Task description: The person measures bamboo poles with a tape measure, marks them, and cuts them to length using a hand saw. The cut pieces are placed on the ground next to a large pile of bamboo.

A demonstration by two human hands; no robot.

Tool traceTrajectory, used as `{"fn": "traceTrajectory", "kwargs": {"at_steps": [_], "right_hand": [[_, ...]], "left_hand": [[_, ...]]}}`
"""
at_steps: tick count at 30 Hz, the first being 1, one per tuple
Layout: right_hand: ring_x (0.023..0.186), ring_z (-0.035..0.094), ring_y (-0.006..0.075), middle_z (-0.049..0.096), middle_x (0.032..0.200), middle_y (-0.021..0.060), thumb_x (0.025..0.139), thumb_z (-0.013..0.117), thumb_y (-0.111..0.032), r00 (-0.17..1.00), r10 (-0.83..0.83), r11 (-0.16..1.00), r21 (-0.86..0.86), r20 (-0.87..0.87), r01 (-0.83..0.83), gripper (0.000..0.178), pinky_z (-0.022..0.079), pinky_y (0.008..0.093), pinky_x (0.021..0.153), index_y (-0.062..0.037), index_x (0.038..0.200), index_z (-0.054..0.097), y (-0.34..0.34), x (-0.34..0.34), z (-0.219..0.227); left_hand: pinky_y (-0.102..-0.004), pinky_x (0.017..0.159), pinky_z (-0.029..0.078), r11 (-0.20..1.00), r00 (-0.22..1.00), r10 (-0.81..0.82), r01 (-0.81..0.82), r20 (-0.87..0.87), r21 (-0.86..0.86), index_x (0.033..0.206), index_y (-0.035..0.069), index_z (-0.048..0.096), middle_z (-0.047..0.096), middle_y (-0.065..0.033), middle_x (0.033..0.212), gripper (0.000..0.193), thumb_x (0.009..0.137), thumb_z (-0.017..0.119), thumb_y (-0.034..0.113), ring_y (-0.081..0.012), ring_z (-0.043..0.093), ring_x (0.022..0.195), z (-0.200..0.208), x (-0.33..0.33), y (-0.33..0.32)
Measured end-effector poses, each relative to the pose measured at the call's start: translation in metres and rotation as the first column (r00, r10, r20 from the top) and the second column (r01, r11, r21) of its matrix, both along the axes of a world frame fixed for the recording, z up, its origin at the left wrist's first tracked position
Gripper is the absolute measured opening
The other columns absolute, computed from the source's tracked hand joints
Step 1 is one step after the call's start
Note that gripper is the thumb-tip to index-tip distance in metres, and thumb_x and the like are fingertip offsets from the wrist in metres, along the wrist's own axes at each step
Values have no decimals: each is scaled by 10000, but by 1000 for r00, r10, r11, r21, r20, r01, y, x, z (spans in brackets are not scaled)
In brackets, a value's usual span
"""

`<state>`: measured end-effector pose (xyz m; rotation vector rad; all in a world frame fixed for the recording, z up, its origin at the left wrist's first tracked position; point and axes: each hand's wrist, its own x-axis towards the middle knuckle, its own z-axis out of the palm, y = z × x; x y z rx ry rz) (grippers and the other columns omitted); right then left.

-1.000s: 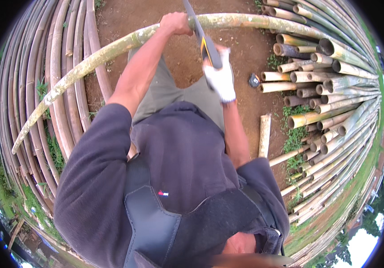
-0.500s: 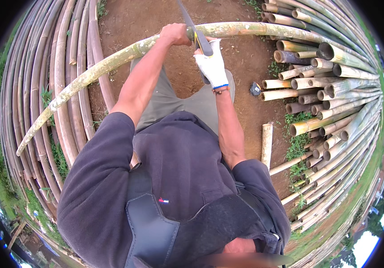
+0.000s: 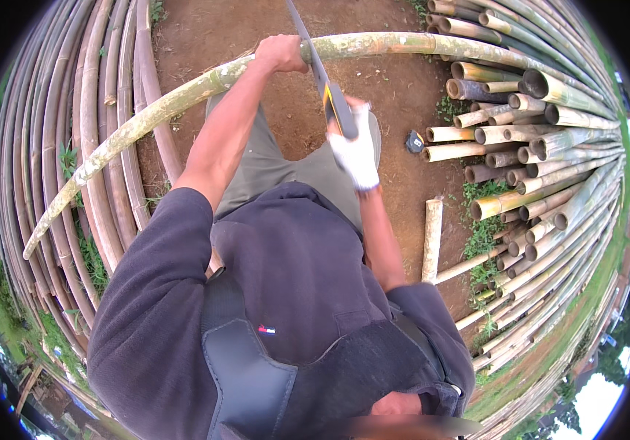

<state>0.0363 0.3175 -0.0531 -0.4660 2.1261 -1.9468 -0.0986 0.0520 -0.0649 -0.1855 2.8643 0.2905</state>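
Observation:
A long bamboo pole [image 3: 381, 45], pale green with whitish blotches, runs across in front of me from the left side to the stack on the right. My bare left hand [image 3: 281, 53] is closed around it. Just right of that hand, a hand saw [image 3: 313, 59] crosses the pole with its blade. Its black and yellow handle [image 3: 341, 114] is gripped by my right hand [image 3: 355, 150], which wears a white glove with the fingertips bare and is somewhat smeared by motion. The glove hides part of the handle.
Many cut bamboo poles [image 3: 550, 136] lie stacked on the right, open ends toward me. More long poles [image 3: 99, 110] lie along the left. On the brown soil [image 3: 403, 198] are a dark tape measure [image 3: 415, 141] and a short bamboo piece [image 3: 432, 238].
My right hand has drawn the saw back toward my body, so the handle now sits farther from the pole. My left hand stays on the pole.

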Motion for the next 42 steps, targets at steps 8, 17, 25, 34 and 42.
{"fn": "traceTrajectory", "kwargs": {"at_steps": [8,17,25,34,42], "right_hand": [[1039,563,123,548,1226,74,890,635,55,960,23,991,133,-278,15,675,493,300,959,-54,1536,473,25,34,-5],[1039,579,137,574,1205,70,945,621,4,984,-15,993,110,-178,35,510,498,314,980,-39,1446,540,34,38,-14],[973,568,131,563,1146,48,897,660,43,976,-2,997,69,-219,17,605,513,304,884,-46,1477,512,6,15,-12],[1027,579,161,557,1183,69,930,636,28,955,18,960,272,-297,66,568,510,345,988,-37,1481,515,62,82,-6],[875,579,118,589,1051,34,923,666,10,1000,-10,1000,-23,26,11,582,519,286,804,-56,1477,500,-16,-10,-11]], "left_hand": [[-499,1014,591,999,1000,-9,9,-20,42,1293,41,713,771,-205,1239,756,692,849,480,-395,739,1154,3,2,-2],[-491,1016,598,1000,999,-10,10,44,0,1279,38,739,777,-198,1246,724,723,861,485,-361,747,1171,-8,-2,-12],[-499,1011,592,999,999,-27,28,-21,31,1261,54,744,782,-212,1203,745,675,845,503,-393,747,1130,-12,-4,-9],[-505,1009,595,998,1000,-6,8,-25,63,1258,49,761,785,-200,1216,738,678,854,494,-379,749,1145,-12,2,-20],[-501,1011,590,995,999,-20,16,40,94,1267,46,736,775,-217,1224,760,674,858,505,-387,744,1149,7,-5,-3]]}}
